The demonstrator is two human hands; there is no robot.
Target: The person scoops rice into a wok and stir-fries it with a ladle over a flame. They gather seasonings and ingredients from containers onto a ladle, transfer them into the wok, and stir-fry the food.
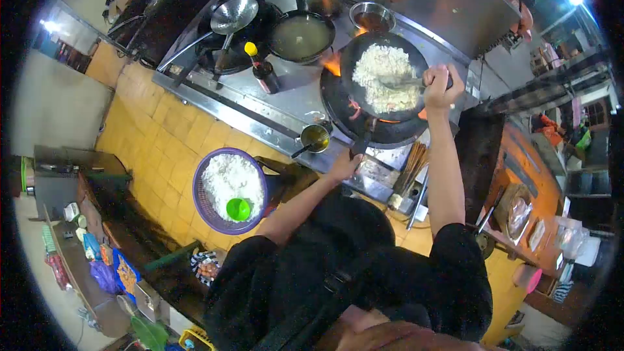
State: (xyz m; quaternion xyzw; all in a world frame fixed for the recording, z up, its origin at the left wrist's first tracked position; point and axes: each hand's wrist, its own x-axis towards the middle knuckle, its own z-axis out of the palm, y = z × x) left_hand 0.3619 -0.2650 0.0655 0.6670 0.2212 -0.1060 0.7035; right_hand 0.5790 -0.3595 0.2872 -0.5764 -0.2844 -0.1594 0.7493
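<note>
From my remote station I am reading clock directions around the wok (420,68), with 12 at the top of the head view. The wok is sitting over the burner on the steel bench (296,91) and is holding a broad heap of pale rice (385,65).

At 3 o'clock the right grip (442,84) is curling tightly around the handle of a spatula (408,83), leaving no visible gap, and the spatula's blade is reaching into the rice. At 7 o'clock the left grip (346,166) is wrapping around the end of the wok handle (366,135), its fingers mostly bent; I am not seeing how firmly it is pressing.

Flames (332,64) are showing at 9 and 11 o'clock. A pan of cloudy liquid (302,36) is standing at 10 o'clock, a deep pot (318,3) at 11, and a yellow-capped bottle (265,75) at 9. A small cup (315,138) of yellowish liquid is sitting near the left grip, at 8 o'clock. Farther out that way, a purple basket (195,188) is holding white grains (231,179) and 1 green scoop (238,208). A bundle of thin sticks (412,164) is lying at 5 o'clock, between the 2 forearms.
</note>
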